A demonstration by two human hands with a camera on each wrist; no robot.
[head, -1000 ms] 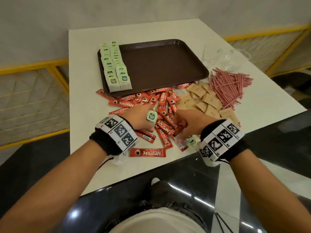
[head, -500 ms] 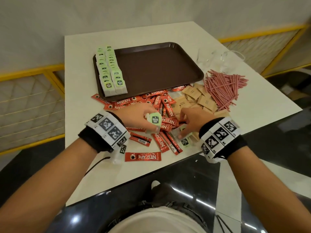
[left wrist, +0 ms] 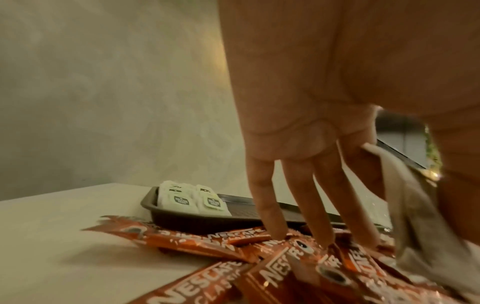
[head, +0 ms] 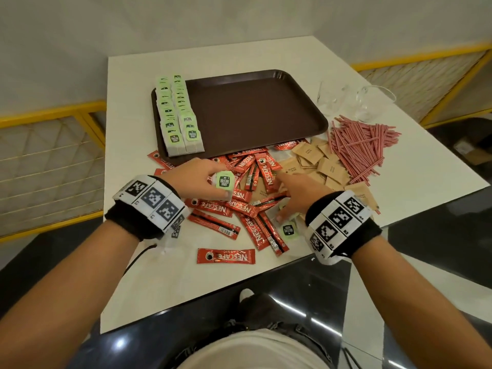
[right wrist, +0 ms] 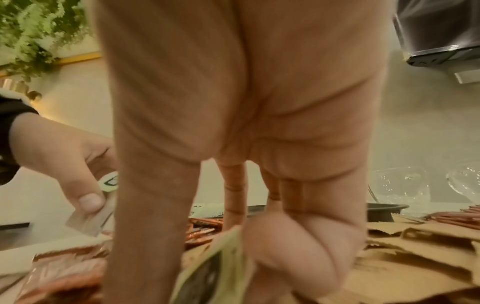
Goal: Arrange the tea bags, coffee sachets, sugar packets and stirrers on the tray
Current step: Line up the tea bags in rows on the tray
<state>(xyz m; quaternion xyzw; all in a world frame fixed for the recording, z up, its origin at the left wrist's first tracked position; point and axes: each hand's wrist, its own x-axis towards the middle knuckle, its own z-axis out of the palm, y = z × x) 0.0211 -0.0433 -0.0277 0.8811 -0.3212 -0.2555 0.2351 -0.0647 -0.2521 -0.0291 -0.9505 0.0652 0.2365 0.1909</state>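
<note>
My left hand (head: 202,179) hovers over the pile of red coffee sachets (head: 255,179) and pinches a green-tagged tea bag (head: 224,181) between thumb and forefinger. In the left wrist view its other fingers (left wrist: 298,195) point down onto the sachets (left wrist: 207,242), with the tea bag (left wrist: 415,205) beside them. My right hand (head: 285,201) is low at the pile's right side, thumb and curled fingers pinching another tea bag (right wrist: 215,267), whose tag (head: 288,231) lies near the wrist. The brown tray (head: 266,115) holds two rows of tea bags (head: 178,115) along its left edge.
Brown sugar packets (head: 319,166) lie right of the sachets, and a heap of red stirrers (head: 356,145) lies beyond them. Two clear glasses (head: 330,97) (head: 370,102) stand right of the tray. One sachet (head: 226,256) lies alone near the table's front edge.
Both hands stay over the sachet pile. The left hand has carried its tea bag slightly forward. The right hand has closed thumb and fingers on a tea bag near the front edge.
</note>
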